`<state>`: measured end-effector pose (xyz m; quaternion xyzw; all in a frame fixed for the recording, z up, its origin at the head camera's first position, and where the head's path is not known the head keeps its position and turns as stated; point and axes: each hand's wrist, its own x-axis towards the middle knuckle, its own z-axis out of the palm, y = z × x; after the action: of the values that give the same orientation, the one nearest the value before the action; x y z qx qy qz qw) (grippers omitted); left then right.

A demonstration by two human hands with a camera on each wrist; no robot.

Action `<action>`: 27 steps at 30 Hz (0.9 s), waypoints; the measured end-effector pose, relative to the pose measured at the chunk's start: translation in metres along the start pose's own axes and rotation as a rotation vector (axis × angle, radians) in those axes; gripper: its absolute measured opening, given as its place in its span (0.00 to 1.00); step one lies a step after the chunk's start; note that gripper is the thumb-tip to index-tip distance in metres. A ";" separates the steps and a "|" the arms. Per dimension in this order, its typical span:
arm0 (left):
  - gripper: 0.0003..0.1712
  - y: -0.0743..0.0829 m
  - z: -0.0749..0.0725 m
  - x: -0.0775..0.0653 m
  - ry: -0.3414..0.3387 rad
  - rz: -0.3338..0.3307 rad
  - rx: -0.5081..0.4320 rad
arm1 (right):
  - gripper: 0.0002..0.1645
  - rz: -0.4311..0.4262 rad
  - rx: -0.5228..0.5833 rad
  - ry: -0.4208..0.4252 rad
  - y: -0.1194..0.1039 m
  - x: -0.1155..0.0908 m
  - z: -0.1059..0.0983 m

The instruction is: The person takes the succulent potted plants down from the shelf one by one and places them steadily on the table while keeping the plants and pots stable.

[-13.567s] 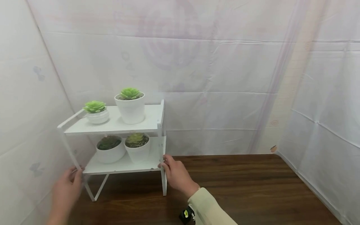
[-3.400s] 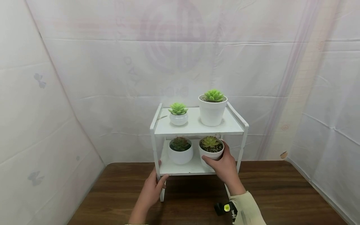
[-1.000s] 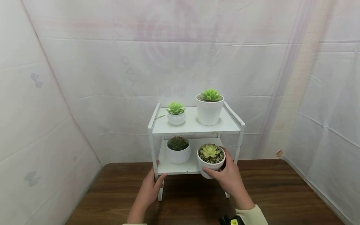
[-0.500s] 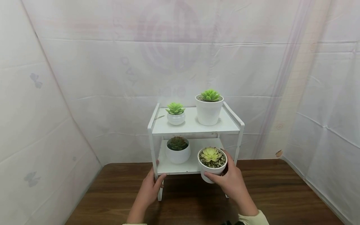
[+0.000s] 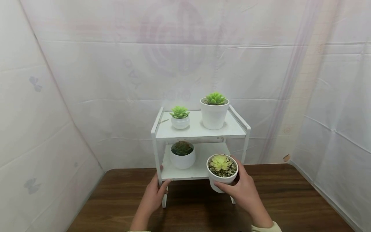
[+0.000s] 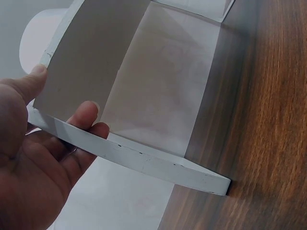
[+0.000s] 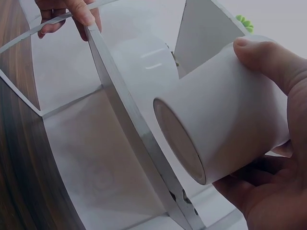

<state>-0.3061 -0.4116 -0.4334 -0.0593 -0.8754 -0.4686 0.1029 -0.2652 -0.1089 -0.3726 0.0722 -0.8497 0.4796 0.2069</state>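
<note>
My right hand [image 5: 244, 190] grips a white potted succulent [image 5: 222, 172] with pale yellow-green leaves and pebbles, its thumb on the near side. The pot hangs in front of the lower shelf, tilted toward me; in the right wrist view its bare base [image 7: 180, 139] shows, off the board. With its fingers curled round the left leg and lower board edge, my left hand [image 5: 152, 195] holds the white two-tier shelf [image 5: 200, 129]. In the left wrist view, the fingers [image 6: 86, 115] wrap the leg and the thumb lies on the board's edge.
A dark succulent in a round white pot [image 5: 183, 161] stands on the lower shelf's left. On the upper shelf are a small green succulent [image 5: 180, 121] and a taller potted one [image 5: 214, 116]. The brown wooden table [image 5: 116, 193] meets white sheet walls [image 5: 130, 80].
Earlier the shelf stood at the left; now it is mid-table. The yellow-green succulent has come off the lower shelf, forward and slightly right, in my right hand. My left hand keeps its hold.
</note>
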 end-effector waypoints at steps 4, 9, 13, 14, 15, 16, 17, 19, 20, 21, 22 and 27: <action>0.43 0.000 0.000 0.000 -0.002 0.001 -0.004 | 0.56 -0.011 0.002 -0.004 0.003 -0.003 -0.004; 0.43 -0.001 0.000 0.000 -0.004 -0.002 -0.002 | 0.56 -0.020 0.023 -0.019 0.005 -0.006 -0.008; 0.44 -0.002 0.000 0.001 -0.003 -0.001 -0.006 | 0.57 -0.028 0.011 -0.021 0.008 -0.008 -0.011; 0.44 -0.002 0.000 0.001 -0.003 0.001 -0.008 | 0.57 -0.030 0.006 -0.022 0.008 -0.009 -0.012; 0.44 -0.002 0.000 0.001 -0.003 0.002 -0.010 | 0.58 -0.033 -0.003 -0.021 0.009 -0.009 -0.013; 0.44 -0.002 0.000 0.001 -0.003 0.004 -0.011 | 0.58 -0.033 -0.010 -0.019 0.009 -0.010 -0.014; 0.44 -0.002 0.000 0.001 -0.005 0.005 -0.012 | 0.58 -0.035 -0.017 -0.016 0.010 -0.011 -0.014; 0.44 -0.001 0.000 0.001 -0.004 0.006 -0.013 | 0.59 -0.035 -0.020 -0.017 0.011 -0.011 -0.016; 0.44 -0.001 0.000 0.000 -0.003 0.007 -0.015 | 0.59 -0.035 -0.024 -0.017 0.012 -0.011 -0.016; 0.44 -0.001 0.000 0.000 -0.002 0.008 -0.016 | 0.59 -0.035 -0.027 -0.016 0.013 -0.011 -0.017; 0.43 -0.001 0.000 0.000 -0.002 0.008 -0.016 | 0.60 -0.035 -0.030 -0.016 0.015 -0.011 -0.018; 0.43 0.000 -0.001 0.000 -0.004 0.008 -0.018 | 0.60 -0.048 -0.056 -0.006 0.020 -0.013 -0.020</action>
<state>-0.3063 -0.4123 -0.4327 -0.0648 -0.8712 -0.4758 0.1025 -0.2545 -0.0822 -0.3847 0.0884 -0.8614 0.4504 0.2177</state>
